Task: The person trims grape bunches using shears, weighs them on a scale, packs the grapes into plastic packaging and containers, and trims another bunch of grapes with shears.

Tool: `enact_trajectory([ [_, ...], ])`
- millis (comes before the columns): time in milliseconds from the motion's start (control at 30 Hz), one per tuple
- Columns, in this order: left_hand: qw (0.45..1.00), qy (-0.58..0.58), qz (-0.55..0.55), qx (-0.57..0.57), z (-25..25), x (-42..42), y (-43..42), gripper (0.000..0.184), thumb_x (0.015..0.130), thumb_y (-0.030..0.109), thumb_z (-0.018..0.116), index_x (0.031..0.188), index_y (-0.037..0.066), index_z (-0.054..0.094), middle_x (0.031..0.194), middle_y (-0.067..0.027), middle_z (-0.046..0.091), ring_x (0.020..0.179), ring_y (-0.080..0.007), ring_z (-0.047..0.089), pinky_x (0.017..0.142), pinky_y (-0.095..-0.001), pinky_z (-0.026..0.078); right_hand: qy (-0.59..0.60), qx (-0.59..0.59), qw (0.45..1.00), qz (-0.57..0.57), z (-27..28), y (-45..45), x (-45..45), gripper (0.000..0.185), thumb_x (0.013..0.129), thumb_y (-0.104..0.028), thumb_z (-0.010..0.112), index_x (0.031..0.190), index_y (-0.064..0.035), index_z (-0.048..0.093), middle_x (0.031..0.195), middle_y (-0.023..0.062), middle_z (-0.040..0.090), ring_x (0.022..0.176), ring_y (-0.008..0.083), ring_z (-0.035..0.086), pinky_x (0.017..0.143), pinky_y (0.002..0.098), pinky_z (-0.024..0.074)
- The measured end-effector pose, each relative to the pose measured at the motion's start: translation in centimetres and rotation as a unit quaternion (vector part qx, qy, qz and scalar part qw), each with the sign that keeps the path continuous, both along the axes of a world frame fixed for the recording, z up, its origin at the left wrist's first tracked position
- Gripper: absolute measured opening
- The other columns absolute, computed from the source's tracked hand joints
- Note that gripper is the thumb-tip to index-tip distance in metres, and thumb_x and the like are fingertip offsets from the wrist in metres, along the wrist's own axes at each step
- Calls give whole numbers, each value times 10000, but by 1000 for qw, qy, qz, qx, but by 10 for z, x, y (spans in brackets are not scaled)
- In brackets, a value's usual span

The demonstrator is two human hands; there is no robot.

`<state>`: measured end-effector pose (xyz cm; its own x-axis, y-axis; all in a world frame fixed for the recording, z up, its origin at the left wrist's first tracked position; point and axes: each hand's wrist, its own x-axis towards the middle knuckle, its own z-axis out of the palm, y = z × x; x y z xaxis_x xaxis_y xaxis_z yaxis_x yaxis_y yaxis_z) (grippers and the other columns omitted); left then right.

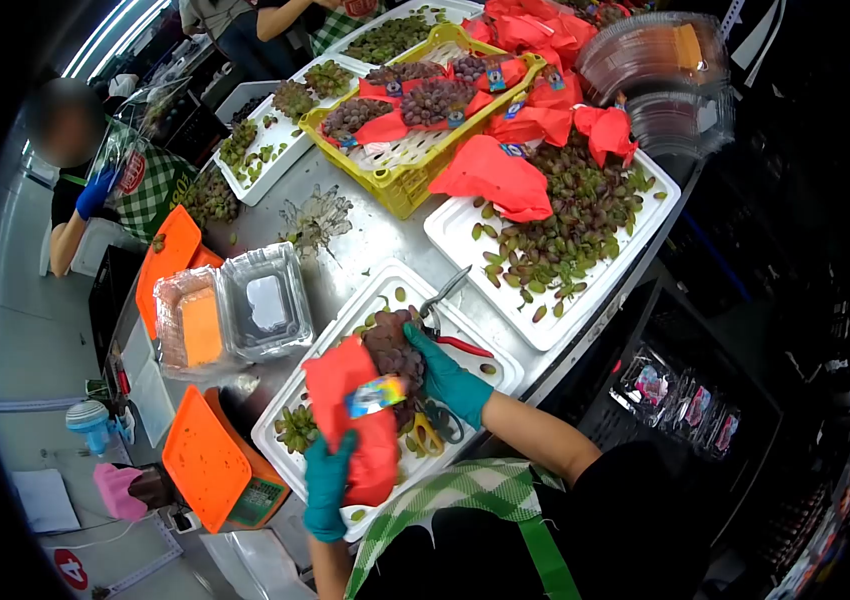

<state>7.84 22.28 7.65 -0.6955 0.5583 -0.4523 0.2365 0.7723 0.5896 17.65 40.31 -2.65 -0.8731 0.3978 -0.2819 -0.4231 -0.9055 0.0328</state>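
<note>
In the head view, a bunch of dark grapes lies over a white foam tray, partly covered by a red paper wrapper with a colourful label. My left hand, in a teal glove, is closed on the wrapper's lower left edge. Against the right side of the bunch, my gloved right hand curls its fingers round the grapes; its fingertips are partly hidden. Red-handled pruning shears lie just above that hand. Yellow-handled scissors rest below it. Small green grapes sit at the tray's left.
An open clear plastic box stands left of the tray, near orange scales. To the right is a foam tray heaped with loose grapes. A yellow crate holds wrapped bunches. Across the table stands another person.
</note>
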Motion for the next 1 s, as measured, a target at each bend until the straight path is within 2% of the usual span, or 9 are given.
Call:
enact_trajectory([
  [100,911,-114,181,351,14,-24,-9,299,774,162,590,1017,-4,537,863,-36,582,736,-119,545,654,-268,448,-98,185,978,-4,-20,0,-1,568,724,-197,653,1196,-65,365,1078,76,496,963,165,503,848,270,407],
  [167,892,-109,159,408,25,-26,6,302,789,96,538,1069,-7,497,986,-66,559,869,-165,545,753,-296,450,-223,440,870,-15,-52,-7,-15,611,715,-169,657,1220,-61,332,1064,85,485,962,159,491,837,269,407],
  [300,884,-89,91,449,21,-9,63,234,801,46,433,1009,-19,520,959,-73,554,852,-158,534,757,-294,440,-327,551,765,63,9,-13,-7,589,671,-207,679,1148,-33,381,981,88,515,905,167,507,795,282,404],
  [333,891,-74,42,446,10,-17,74,249,815,76,430,1033,-18,506,977,-85,551,865,-168,539,767,-298,444,-333,554,751,-131,18,-19,-2,676,672,-242,674,1218,-46,328,1115,133,460,1027,228,462,866,316,365],
  [433,896,-100,11,433,-14,-21,106,244,823,88,427,1027,-19,508,952,-80,555,864,-157,536,752,-285,448,-204,480,797,-304,67,8,21,735,682,-261,655,1275,-62,269,1233,154,361,1125,294,384,915,360,323],
  [633,848,-363,33,385,14,18,171,347,839,117,426,1165,1,396,1079,-106,503,957,-197,515,823,-321,436,-216,895,350,-175,98,59,46,706,638,-180,686,1259,-227,355,1341,208,163,1205,349,258,961,384,275],
  [767,826,-405,-67,385,25,27,190,476,821,107,460,1252,10,284,1215,-113,407,1086,-230,443,933,-335,366,-131,836,522,-106,98,132,47,602,650,-22,618,1192,-225,452,1288,143,309,1088,313,414,889,372,353],
  [833,865,-293,-98,395,35,35,200,515,805,78,474,1276,51,265,1280,-120,327,1129,-233,402,944,-326,336,-211,853,446,-168,78,161,41,591,646,-95,648,1186,-239,455,1295,121,303,1094,306,409,879,362,355],
  [1000,914,-191,-97,344,35,25,179,475,828,108,443,1272,74,279,1252,-115,361,1045,-219,478,875,-311,386,-563,812,-44,-143,20,270,38,658,640,-215,646,1221,-350,369,1328,93,265,1070,271,425,816,466,357],
])
